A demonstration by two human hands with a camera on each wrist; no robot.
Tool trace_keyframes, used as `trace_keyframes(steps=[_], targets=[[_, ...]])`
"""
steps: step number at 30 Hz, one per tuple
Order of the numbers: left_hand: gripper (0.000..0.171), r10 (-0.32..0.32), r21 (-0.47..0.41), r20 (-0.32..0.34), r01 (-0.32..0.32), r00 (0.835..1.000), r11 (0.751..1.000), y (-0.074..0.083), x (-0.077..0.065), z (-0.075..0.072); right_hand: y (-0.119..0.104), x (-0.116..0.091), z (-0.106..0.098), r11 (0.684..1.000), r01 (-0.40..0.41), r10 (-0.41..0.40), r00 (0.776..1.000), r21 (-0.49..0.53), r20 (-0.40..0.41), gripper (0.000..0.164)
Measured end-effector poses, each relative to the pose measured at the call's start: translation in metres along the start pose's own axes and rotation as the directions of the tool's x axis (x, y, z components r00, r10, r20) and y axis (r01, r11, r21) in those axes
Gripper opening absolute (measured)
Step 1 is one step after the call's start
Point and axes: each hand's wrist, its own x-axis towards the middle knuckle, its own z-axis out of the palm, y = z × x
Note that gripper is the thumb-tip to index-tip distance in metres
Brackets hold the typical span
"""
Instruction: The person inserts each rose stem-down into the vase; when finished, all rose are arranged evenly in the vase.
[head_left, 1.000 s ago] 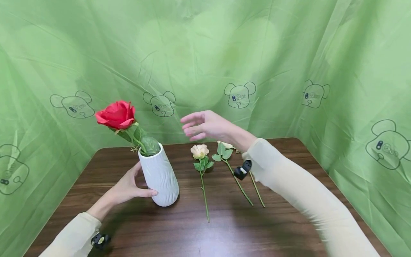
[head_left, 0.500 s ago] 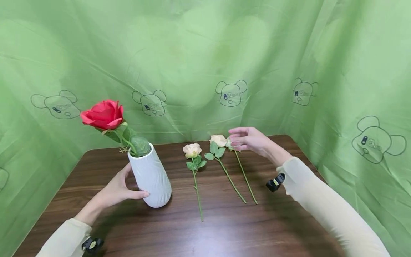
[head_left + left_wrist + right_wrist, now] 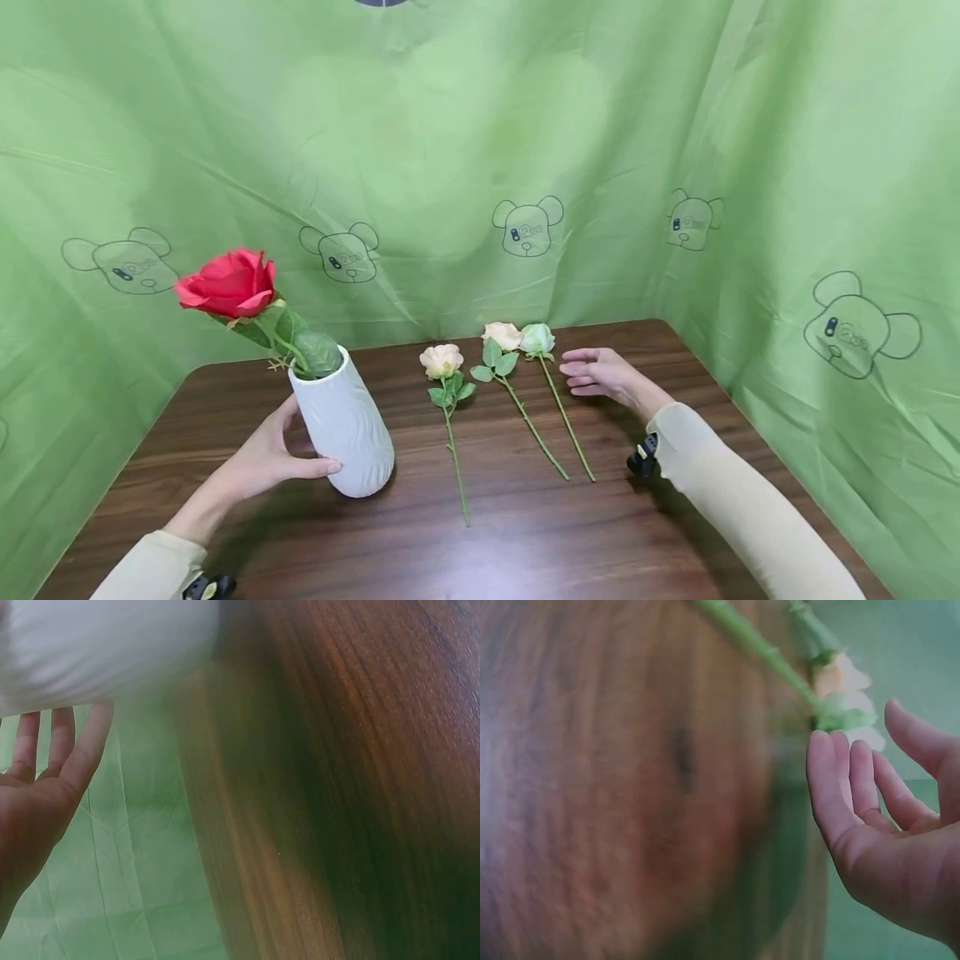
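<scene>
My left hand [image 3: 258, 454] holds a white ribbed vase [image 3: 351, 433], thumb across its front and fingers behind it. The vase leans left on the table, and a red rose [image 3: 228, 285] with green leaves stands in it, its lower stem hidden. In the left wrist view, fingers [image 3: 88, 746] touch the vase's side [image 3: 112, 649]. My right hand [image 3: 611, 375] hovers with loosely bent fingers and holds nothing. Just left of its fingertips lies a pale green rose [image 3: 537, 340] on a long stem. The right wrist view has that bloom [image 3: 847, 714] right beyond the fingertips.
Two cream roses, one with its bloom nearer the middle [image 3: 442, 362] and one farther back [image 3: 501, 335], lie with stems toward the front. A brown wooden table [image 3: 525, 550] carries everything. Green curtains [image 3: 420, 167] with bear outlines enclose its back and sides.
My right hand has moved right and down, from above the middle cream roses to beside the pale green rose. The left hand keeps its hold on the vase. The head view has shifted slightly.
</scene>
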Motion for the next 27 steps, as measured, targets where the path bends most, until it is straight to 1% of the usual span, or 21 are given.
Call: trace_keyframes(steps=[3,7,9,14,19,22,27], targets=[[0.088,0.005,-0.009,0.005,-0.005,1.0,1.0,0.001,0.0,0.001,0.01,0.005,0.001,1.0,-0.017,0.017,1.0,-0.012,-0.008,0.063],[0.088,0.002,-0.024,0.028,-0.001,1.0,1.0,-0.001,-0.001,0.005,0.017,0.008,0.001,0.995,-0.067,0.064,0.997,-0.068,-0.038,0.066],[0.089,0.001,-0.025,0.026,-0.001,1.0,1.0,-0.002,-0.002,0.005,0.019,0.01,0.002,0.992,-0.087,0.083,0.996,-0.091,-0.038,0.068],[0.091,0.004,0.0,0.007,-0.004,1.0,1.0,0.003,-0.004,0.0,0.017,0.018,0.011,0.986,-0.113,0.11,0.993,-0.126,-0.031,0.068],[0.091,0.004,0.005,0.017,-0.004,1.0,1.0,0.003,-0.002,0.001,0.017,0.019,0.021,0.969,-0.139,0.126,0.989,-0.206,-0.073,0.066],[0.091,0.007,0.002,0.019,-0.007,1.0,1.0,0.003,-0.002,0.001,0.014,0.018,0.028,0.956,-0.149,0.128,0.987,-0.254,-0.099,0.064],[0.09,0.01,0.001,0.013,-0.01,1.0,1.0,0.003,-0.002,0.0,0.006,0.019,0.038,0.935,-0.159,0.123,0.984,-0.318,-0.133,0.055]])
